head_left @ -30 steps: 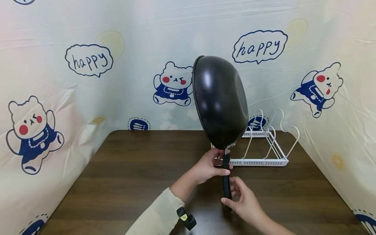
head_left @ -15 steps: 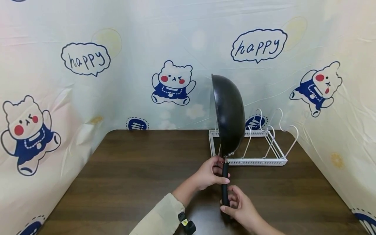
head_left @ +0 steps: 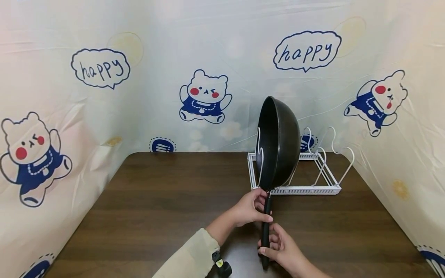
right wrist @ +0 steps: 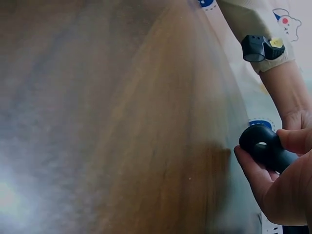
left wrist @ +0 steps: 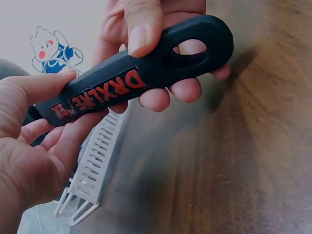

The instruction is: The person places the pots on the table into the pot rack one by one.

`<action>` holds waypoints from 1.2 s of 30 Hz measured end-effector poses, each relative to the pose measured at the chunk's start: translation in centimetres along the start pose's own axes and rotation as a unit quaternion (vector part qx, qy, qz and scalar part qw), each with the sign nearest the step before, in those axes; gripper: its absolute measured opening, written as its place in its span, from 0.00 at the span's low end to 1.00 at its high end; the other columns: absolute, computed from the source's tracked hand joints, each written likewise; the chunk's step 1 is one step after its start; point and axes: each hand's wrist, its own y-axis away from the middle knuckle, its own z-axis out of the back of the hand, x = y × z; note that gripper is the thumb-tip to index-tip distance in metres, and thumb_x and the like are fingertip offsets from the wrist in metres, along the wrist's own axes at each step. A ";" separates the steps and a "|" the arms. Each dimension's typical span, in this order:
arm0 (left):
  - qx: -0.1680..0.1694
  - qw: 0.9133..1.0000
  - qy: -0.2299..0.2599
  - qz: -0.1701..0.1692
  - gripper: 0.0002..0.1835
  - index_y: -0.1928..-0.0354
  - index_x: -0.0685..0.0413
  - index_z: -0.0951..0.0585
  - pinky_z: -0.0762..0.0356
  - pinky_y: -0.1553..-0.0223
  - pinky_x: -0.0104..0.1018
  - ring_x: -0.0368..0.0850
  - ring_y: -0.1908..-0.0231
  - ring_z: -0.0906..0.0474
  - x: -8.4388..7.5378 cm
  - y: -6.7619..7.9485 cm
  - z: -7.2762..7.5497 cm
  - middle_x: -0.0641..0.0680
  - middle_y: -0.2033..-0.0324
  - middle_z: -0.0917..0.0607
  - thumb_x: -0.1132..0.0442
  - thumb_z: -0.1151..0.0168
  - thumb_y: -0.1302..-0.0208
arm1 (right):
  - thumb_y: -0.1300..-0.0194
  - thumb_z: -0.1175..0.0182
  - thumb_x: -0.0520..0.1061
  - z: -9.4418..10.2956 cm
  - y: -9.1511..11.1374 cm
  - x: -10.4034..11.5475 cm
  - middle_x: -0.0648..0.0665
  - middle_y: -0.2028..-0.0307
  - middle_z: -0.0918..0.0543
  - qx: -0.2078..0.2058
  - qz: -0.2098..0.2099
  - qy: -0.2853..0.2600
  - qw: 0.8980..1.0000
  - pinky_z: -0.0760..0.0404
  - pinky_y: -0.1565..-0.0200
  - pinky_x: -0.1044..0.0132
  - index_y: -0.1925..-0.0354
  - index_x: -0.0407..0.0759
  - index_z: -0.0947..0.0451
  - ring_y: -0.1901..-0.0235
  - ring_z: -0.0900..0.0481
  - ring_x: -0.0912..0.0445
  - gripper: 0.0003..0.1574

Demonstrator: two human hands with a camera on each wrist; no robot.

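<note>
A black wok (head_left: 288, 143) stands on edge at the left part of the white wire rack (head_left: 306, 190). Its open side faces left, and white hooks (head_left: 260, 164) of the rack show in front of that opening. Whether the wok's lower edge bears on the rack, I cannot tell. My left hand (head_left: 248, 208) pinches the black handle close to the pan. Nearer the handle's end, my right hand (head_left: 285, 247) grips it between thumb and fingers. Red lettering and a hanging hole mark the handle (left wrist: 112, 87) in the left wrist view.
The dark wooden table (head_left: 167, 200) reaches to a printed curtain (head_left: 156, 92) at the back and sides. More curved hooks (head_left: 344, 166) rise from the right part of the rack. A small black camera (head_left: 222, 264) is strapped to my left wrist.
Both hands have lowered the wok from above into the rack's left part. It has also turned, so that its inside shows now. Both hands keep hold of the handle.
</note>
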 end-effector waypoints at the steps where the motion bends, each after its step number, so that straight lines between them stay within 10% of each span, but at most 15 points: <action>1: -0.002 1.000 -0.003 0.001 0.30 0.49 0.61 0.29 0.18 0.64 0.35 0.45 0.66 0.17 0.0 0.0 0.0 0.54 0.64 0.22 0.81 0.28 0.54 | 0.40 0.34 0.31 0.0 -0.1 0.0 0.33 0.59 0.18 0.000 0.000 0.000 1.000 0.19 0.62 0.63 0.42 0.25 0.45 0.60 0.17 0.48 0.36; 19: -0.032 0.997 -0.074 0.011 0.33 0.42 0.62 0.27 0.19 0.62 0.32 0.39 0.61 0.20 1.0 -0.1 0.1 0.51 0.59 0.22 0.73 0.24 0.52 | 0.49 0.27 0.34 0.7 -1.2 0.0 0.43 0.69 0.22 -0.032 -0.014 0.147 0.989 0.20 0.79 0.59 0.49 0.29 0.32 0.71 0.21 0.51 0.32; 36: -0.080 0.993 -0.077 -0.038 0.27 0.45 0.61 0.22 0.18 0.65 0.30 0.46 0.61 0.15 1.6 2.0 0.7 0.61 0.54 0.16 0.71 0.25 0.49 | 0.46 0.29 0.35 1.7 -1.8 1.1 0.38 0.62 0.20 -0.087 0.036 0.127 0.987 0.16 0.71 0.59 0.46 0.25 0.34 0.69 0.17 0.52 0.34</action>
